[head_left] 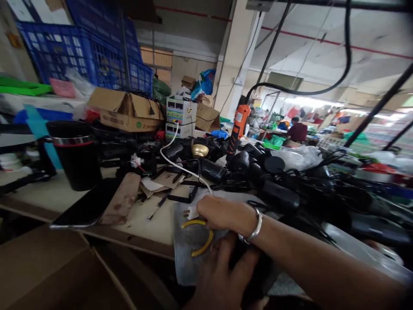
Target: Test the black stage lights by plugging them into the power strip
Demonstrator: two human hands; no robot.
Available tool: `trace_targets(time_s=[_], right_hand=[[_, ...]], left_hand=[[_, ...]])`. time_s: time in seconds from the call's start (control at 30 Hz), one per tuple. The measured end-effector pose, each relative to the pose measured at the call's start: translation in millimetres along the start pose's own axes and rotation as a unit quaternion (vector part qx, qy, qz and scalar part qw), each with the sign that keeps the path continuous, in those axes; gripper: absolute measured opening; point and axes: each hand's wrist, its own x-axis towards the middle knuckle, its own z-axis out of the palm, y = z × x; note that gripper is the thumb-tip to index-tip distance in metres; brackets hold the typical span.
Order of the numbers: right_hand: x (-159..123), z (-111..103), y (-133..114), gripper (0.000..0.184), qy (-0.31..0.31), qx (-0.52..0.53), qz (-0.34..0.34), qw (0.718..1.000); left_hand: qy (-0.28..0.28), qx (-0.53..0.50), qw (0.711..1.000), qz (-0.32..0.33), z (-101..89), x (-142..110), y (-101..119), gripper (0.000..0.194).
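Observation:
My right hand (222, 213) reaches in from the right, a silver bangle on its wrist. Its fingers are closed around a white plug (192, 212), prongs pointing left, and a white cable (185, 167) runs back from it. Right below lie yellow-handled pliers (203, 246), their jaws hidden by my hands. My left hand (219, 271) is blurred at the bottom, its fingers bent over a dark object (258, 269) mostly covered by hand and forearm. Under both hands a translucent plastic sheet (185, 269) covers the table edge.
The white cable leads to a stacked power supply (180, 116). An orange-black electric screwdriver (238, 129) hangs upright. Many black housings (279, 193) crowd the bench. Leftward are a black mug (75, 155), a dark tray (87, 204) and a wooden block (122, 199). A person (297, 131) sits far off.

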Motion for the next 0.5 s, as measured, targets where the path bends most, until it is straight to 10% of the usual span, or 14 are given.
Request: trace_targets(time_s=[0.3,0.5], right_hand=[[-61,-34,30,0.014,0.234,0.04,0.053,0.97],[-148,-34,24,0.015,0.463,0.347,0.092,0.81]], left_hand=[[-0.052,-0.219,0.973,-0.055,-46.5,15,13,0.039],[-0.218,-0.235,0.938,-0.131,-82.7,61,21,0.068]])
